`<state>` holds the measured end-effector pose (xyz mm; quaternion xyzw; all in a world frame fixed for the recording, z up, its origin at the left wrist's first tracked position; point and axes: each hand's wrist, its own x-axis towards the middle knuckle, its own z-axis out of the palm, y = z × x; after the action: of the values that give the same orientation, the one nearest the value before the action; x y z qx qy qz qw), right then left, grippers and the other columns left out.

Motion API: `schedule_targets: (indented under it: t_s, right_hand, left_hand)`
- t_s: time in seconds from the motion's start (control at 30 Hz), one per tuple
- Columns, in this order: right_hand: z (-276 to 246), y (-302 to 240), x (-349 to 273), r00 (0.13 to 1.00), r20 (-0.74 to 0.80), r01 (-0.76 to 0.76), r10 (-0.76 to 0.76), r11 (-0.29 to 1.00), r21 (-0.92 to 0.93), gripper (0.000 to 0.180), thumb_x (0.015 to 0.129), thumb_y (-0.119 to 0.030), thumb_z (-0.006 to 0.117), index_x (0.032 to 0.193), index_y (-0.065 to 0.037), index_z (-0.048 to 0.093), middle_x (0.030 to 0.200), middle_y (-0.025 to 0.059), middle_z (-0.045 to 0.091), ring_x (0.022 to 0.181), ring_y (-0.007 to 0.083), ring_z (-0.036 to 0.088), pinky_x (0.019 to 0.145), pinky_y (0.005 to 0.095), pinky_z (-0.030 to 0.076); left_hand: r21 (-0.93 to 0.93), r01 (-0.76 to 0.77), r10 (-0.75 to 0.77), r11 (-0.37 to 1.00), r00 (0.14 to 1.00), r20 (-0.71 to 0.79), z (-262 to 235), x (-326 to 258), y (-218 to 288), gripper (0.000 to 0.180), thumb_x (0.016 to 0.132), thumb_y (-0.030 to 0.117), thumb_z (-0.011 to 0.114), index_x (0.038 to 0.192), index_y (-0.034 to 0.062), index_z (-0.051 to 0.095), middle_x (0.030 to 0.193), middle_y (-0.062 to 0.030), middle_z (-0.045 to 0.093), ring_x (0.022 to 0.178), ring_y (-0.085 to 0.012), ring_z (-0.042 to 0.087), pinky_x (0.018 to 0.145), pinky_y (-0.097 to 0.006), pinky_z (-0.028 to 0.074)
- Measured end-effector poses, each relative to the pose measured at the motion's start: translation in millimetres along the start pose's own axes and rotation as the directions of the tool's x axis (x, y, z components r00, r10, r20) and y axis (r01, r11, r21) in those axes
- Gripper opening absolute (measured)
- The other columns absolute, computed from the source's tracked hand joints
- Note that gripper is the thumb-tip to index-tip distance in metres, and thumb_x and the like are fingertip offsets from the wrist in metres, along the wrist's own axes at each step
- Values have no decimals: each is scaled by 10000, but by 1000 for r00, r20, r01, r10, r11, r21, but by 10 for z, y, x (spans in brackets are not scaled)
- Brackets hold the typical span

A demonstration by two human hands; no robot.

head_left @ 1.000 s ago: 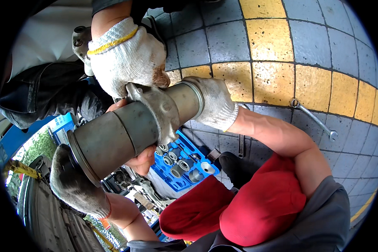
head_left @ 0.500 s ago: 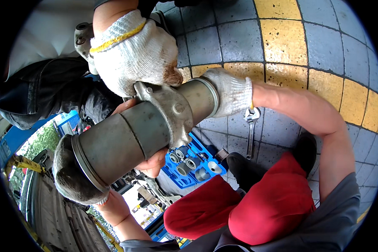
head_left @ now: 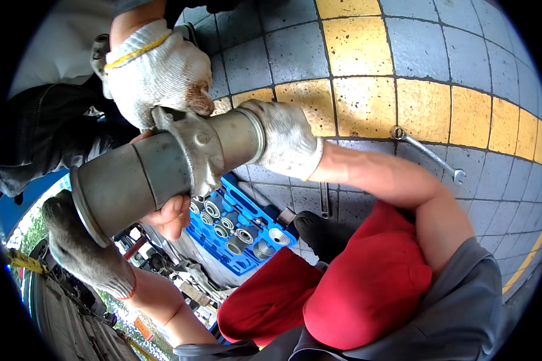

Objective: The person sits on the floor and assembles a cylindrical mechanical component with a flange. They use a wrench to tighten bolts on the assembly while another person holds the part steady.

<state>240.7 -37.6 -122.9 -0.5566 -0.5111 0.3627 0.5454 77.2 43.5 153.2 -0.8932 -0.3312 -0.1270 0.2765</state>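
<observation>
While a grey metal pipe (head_left: 162,174) with a flanged clamp collar (head_left: 196,150) lies across the middle of the view, several gloved hands crowd around it. The left hand (head_left: 84,253), in a dirty grey glove, is clenched under the pipe's wide near end. The right hand (head_left: 286,141), in a soiled white glove, caps the far, narrower end, fingers wrapped over its rim, so its grip is closed on the pipe. A co-worker's hand (head_left: 159,72) in a white knit glove with a yellow cuff band presses on the collar from above, and bare fingers (head_left: 174,216) support the pipe from below. Under the pipe, a blue tool case (head_left: 241,219) holding round metal sleeves rests on the paving. A combination wrench (head_left: 427,153) lies well apart on the grey and yellow floor tiles (head_left: 367,102). Red trousers (head_left: 367,289) fill the lower foreground.
</observation>
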Motion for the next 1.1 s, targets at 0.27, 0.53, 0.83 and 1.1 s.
schedule_targets:
  t_s: [0.27,0.53,0.83,1.1]
  right_hand:
    - [158,208,21,998,19,67,-67,998,-15,325,765,-406,799,931,-131,750,846,127,754,816,332,746,702,431,592]
    - [338,766,194,816,577,-151,-38,950,275,333,757,-137,901,1038,-33,754,1007,77,771,886,98,663,841,303,589]
    - [-349,228,102,898,413,80,-151,980,184,463,805,-343,846,1086,-9,692,958,191,738,870,344,720,777,432,568]
    - [-1416,368,-949,968,-243,-96,57,984,-152,425,921,-225,774,1256,-14,620,1158,178,718,1031,304,727,896,419,583]
  left_hand:
    - [-71,-196,199,978,979,46,108,-60,-251,446,1030,98,615,1446,-31,522,1168,-205,702,993,-279,732,819,-361,593]
    - [191,-441,426,877,897,119,-151,13,-440,528,1019,209,639,1451,-66,512,1327,-200,675,1147,-350,681,976,-430,532]
    - [84,-201,193,976,976,99,118,-202,-369,435,1062,180,562,1412,-79,547,1308,-211,666,1147,-361,683,948,-432,548]
    - [-447,404,-412,798,907,83,203,-155,-85,466,1093,312,475,1356,-45,619,1303,-172,681,1190,-280,656,1018,-384,508]
